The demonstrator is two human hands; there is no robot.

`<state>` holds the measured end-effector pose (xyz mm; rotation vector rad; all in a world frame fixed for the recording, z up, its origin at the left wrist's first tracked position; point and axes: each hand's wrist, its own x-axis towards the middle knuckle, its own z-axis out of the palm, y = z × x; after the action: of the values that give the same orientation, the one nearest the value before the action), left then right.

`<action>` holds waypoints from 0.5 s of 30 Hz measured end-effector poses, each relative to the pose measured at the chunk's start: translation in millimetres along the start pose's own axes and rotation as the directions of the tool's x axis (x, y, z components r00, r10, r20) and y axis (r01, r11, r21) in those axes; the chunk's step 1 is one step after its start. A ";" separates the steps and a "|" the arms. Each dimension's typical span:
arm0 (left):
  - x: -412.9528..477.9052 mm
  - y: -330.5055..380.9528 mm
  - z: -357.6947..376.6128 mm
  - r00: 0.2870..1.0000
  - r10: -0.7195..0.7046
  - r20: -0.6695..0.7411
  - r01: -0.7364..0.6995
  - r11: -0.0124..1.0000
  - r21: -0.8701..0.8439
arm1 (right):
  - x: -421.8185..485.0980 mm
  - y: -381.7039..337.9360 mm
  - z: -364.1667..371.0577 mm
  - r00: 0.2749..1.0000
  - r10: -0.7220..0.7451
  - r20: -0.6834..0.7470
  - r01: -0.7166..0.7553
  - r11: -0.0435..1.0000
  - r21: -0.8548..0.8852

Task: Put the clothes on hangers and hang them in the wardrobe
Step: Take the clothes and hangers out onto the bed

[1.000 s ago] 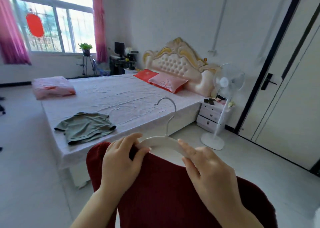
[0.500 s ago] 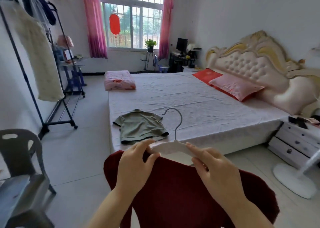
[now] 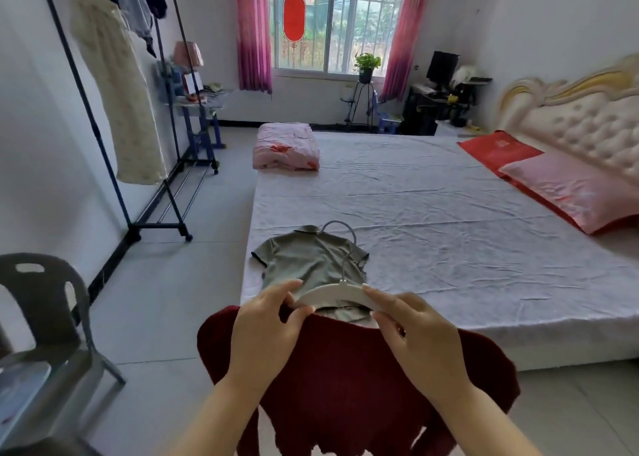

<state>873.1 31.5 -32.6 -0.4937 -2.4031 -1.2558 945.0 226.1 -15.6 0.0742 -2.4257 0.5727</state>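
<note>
Just off the bed's [image 3: 449,220] near edge, the left hand [image 3: 266,331] and right hand [image 3: 418,338] each pinch an end of 1 white hanger [image 3: 332,291] carrying 1 dark red garment [image 3: 345,372], 1 green shirt [image 3: 307,262] lying flat by that edge, a strip of floor [image 3: 207,255] running between bed and clothes rack [image 3: 152,225], 1 grey chair [image 3: 45,317] at far left.

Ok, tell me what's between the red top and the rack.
Nothing visible blocks it. Bare floor lies between the red top with its hanger and the rack at left. The chair stands lower left, beside that path.
</note>
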 end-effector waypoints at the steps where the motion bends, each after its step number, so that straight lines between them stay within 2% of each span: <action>1: 16.2 -9.7 10.4 1.000 -0.005 -0.004 0.005 1.000 0.002 | 15.9 11.8 12.4 1.000 0.003 0.006 -0.003 1.000 0.005; 15: 212.9 -127.6 116.6 0.991 -0.106 0.081 0.107 0.994 -0.009 | 191.0 133.7 170.2 0.992 0.017 0.128 -0.029 0.995 0.091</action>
<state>608.9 87.4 -79.9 -0.4329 -2.5200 -1.3205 669.6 292.2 -71.9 0.1253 -2.5251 0.7112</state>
